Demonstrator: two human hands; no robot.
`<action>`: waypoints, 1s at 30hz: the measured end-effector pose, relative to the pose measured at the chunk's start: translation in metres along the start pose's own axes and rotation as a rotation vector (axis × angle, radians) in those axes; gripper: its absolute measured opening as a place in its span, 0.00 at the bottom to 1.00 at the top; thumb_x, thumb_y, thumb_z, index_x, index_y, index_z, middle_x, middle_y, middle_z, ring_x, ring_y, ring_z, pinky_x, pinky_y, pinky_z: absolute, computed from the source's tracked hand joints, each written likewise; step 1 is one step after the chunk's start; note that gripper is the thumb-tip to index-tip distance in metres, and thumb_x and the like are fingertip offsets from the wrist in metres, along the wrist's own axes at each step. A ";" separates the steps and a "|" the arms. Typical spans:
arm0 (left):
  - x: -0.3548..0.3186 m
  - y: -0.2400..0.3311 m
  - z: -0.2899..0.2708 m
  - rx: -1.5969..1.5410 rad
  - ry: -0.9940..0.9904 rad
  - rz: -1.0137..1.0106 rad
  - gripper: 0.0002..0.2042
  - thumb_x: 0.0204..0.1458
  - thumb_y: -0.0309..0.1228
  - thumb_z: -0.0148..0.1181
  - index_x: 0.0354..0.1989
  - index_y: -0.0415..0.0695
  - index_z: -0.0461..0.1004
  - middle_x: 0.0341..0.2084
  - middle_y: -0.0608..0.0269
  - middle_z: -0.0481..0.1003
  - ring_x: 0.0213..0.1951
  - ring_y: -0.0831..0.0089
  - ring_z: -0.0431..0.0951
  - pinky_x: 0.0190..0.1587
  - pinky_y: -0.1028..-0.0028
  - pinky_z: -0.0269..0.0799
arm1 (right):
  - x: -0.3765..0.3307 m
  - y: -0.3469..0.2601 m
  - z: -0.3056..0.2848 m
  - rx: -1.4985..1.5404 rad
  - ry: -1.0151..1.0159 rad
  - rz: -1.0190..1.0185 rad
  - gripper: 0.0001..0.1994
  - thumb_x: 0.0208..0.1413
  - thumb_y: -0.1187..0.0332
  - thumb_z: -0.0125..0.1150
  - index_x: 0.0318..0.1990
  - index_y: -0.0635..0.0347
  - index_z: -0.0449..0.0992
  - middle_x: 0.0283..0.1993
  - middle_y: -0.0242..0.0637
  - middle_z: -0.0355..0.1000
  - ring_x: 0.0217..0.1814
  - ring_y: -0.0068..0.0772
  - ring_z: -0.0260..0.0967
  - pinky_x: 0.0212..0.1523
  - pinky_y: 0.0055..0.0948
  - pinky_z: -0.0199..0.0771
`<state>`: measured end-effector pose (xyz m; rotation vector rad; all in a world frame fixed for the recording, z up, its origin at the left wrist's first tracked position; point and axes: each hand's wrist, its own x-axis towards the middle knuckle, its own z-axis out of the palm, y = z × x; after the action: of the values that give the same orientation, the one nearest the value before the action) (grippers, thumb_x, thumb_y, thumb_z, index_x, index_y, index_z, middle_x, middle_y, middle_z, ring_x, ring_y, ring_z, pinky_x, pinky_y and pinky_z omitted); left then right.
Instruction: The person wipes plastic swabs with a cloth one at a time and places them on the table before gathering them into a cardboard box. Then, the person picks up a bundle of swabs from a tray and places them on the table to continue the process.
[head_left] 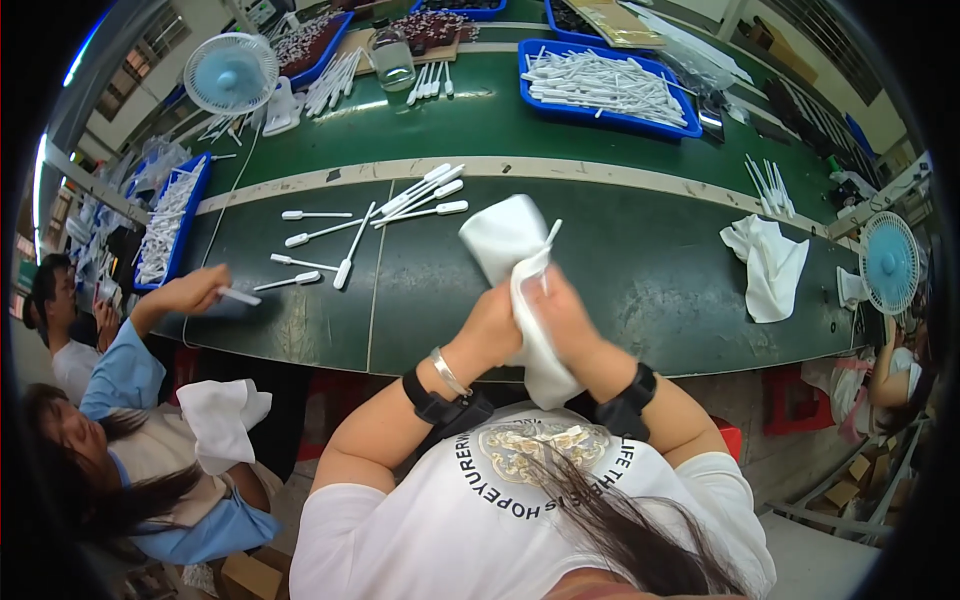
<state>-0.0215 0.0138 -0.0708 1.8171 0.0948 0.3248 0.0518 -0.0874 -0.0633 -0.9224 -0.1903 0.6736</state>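
In front of my chest, above the near edge of the green table, my left hand [492,325] and my right hand [568,315] are close together, both closed on a white cloth [500,238]. The cloth's upper part spreads forward over the table and its lower end hangs toward my shirt. A thin white plastic stick [555,232] pokes up out of the cloth between my hands; its lower part is hidden by the folds. My right fingers are slightly blurred. Left of my hands lies a loose group of white plastic sticks with thick handles [430,195].
A second white cloth [770,268] lies at right, near more sticks [770,190] and a fan [890,262]. Blue trays of sticks stand at the back [690,122] and left [185,235]. At left, a co-worker's hand [205,288] reaches over the table with a stick.
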 end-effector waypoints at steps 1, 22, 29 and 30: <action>-0.001 -0.002 0.004 0.212 0.021 0.115 0.09 0.56 0.29 0.43 0.39 0.38 0.67 0.26 0.56 0.73 0.30 0.65 0.75 0.34 0.69 0.68 | -0.005 0.006 0.001 -0.142 -0.075 -0.013 0.11 0.60 0.65 0.43 0.44 0.62 0.66 0.37 0.31 0.67 0.37 0.19 0.63 0.40 0.19 0.66; -0.018 0.020 -0.035 -0.266 -0.204 -0.366 0.10 0.54 0.32 0.50 0.39 0.39 0.70 0.27 0.67 0.72 0.26 0.83 0.70 0.26 0.84 0.63 | -0.013 -0.044 -0.015 -0.459 -0.016 -0.216 0.11 0.58 0.64 0.49 0.37 0.65 0.70 0.28 0.28 0.69 0.28 0.17 0.65 0.28 0.19 0.67; -0.014 0.046 -0.050 0.301 -0.218 -0.102 0.09 0.51 0.29 0.54 0.38 0.38 0.71 0.25 0.62 0.73 0.25 0.78 0.72 0.27 0.77 0.67 | -0.012 -0.056 -0.043 -1.165 -0.062 -0.434 0.11 0.58 0.66 0.48 0.38 0.66 0.71 0.28 0.27 0.71 0.28 0.17 0.66 0.27 0.21 0.67; -0.010 0.049 -0.052 0.304 -0.230 -0.093 0.09 0.51 0.29 0.54 0.38 0.38 0.71 0.25 0.62 0.73 0.25 0.78 0.72 0.27 0.77 0.67 | -0.012 -0.059 -0.047 -1.503 -0.094 -0.525 0.11 0.58 0.66 0.48 0.39 0.66 0.71 0.28 0.27 0.71 0.28 0.17 0.66 0.27 0.21 0.67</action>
<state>-0.0504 0.0465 -0.0139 2.1306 0.0703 0.0332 0.0892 -0.1508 -0.0435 -2.1485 -1.0704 -0.0439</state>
